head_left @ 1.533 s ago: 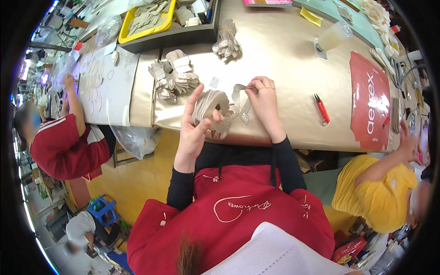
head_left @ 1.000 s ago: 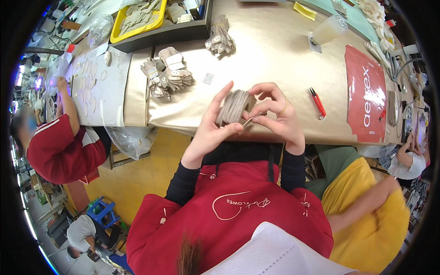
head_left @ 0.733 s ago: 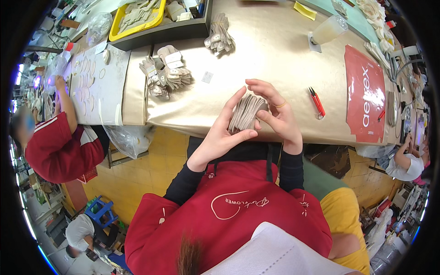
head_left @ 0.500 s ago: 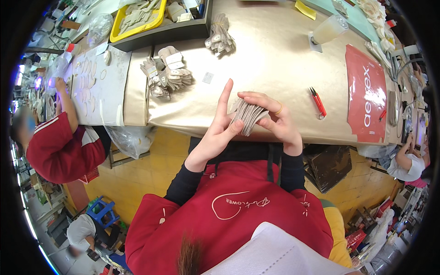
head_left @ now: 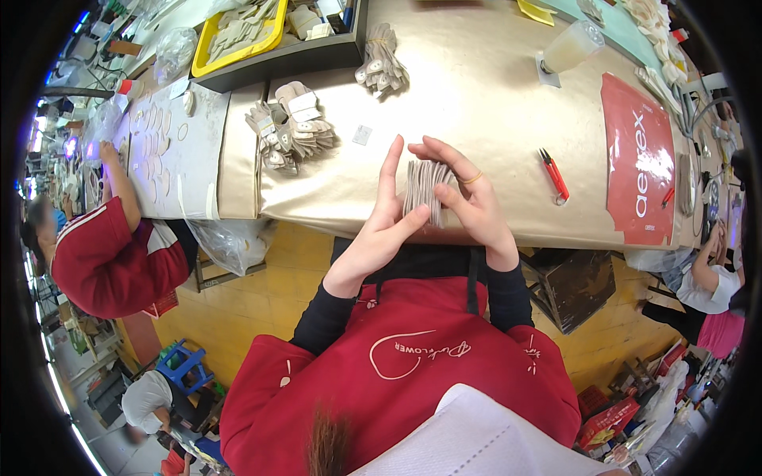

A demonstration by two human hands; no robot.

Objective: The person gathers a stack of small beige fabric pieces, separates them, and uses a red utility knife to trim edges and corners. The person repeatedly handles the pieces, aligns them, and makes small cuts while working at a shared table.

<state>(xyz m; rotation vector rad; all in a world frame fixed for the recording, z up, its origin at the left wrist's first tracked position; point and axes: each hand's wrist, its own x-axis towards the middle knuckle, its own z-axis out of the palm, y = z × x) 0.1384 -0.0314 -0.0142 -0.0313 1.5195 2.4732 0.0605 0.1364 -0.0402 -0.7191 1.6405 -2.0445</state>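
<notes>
A stack of thin beige-grey pieces (head_left: 426, 181) stands on edge between my two hands, just above the table's near edge. My left hand (head_left: 387, 218) grips the stack from the left, thumb across its lower end and index finger stretched upward. On the other side my right hand (head_left: 473, 206) has its thumb on the face of the stack and its fingers curled round the upper right, a ring on one finger. Farther left on the table lie bundles of similar pieces (head_left: 298, 131), and another banded bundle (head_left: 382, 67) lies beyond them.
Red-handled snips (head_left: 554, 176) and a red printed sheet (head_left: 637, 163) lie to the right. A clear bottle (head_left: 573, 47) stands farther back. At the back left is a dark tray (head_left: 278, 62) with a yellow bin (head_left: 208, 40). A co-worker in a red top (head_left: 107, 254) sits at left.
The stack has turned from a slant to nearly upright between my hands. My right thumb has moved left onto its face, and the right fingers have shifted slightly.
</notes>
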